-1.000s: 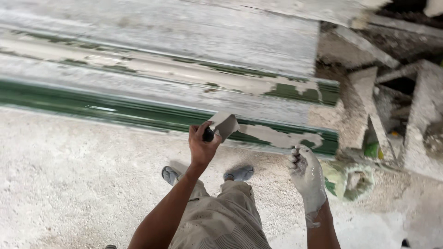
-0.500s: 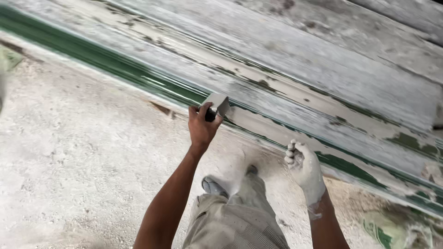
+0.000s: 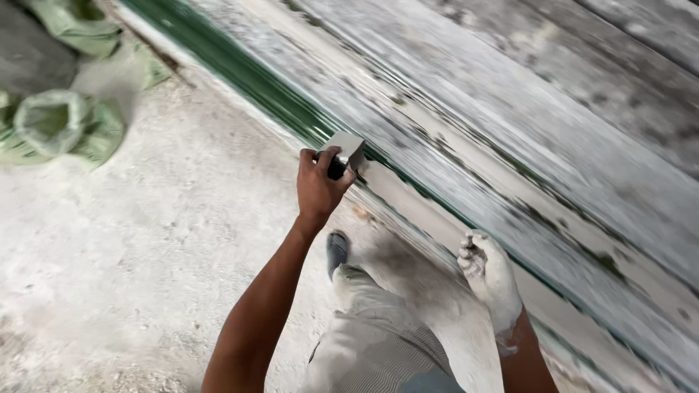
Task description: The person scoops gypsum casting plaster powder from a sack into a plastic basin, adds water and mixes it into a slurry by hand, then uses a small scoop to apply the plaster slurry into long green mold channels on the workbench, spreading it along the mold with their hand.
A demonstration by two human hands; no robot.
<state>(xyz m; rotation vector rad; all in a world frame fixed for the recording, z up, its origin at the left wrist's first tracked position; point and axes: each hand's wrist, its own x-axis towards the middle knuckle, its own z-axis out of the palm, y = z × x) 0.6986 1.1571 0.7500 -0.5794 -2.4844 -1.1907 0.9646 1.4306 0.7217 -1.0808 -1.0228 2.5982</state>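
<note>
The left hand (image 3: 320, 185) is clamped on the dark handle of a flat, grey metal scraper (image 3: 345, 151), whose blade lies against the lower edge of a long, weathered green-and-white painted panel (image 3: 510, 131) that runs slantwise across the view. The right hand (image 3: 489, 275), coated in white dust, hangs loosely curled and holds nothing, just in front of the panel and well apart from the left. Green paint shows in a strip along the panel's edge; elsewhere it is flaked and pale. Below lies a dusty, pale concrete floor (image 3: 145, 240). At the upper left, crumpled green woven sacks (image 3: 58, 124) rest on the floor; one stands open-mouthed, its contents hidden.
</note>
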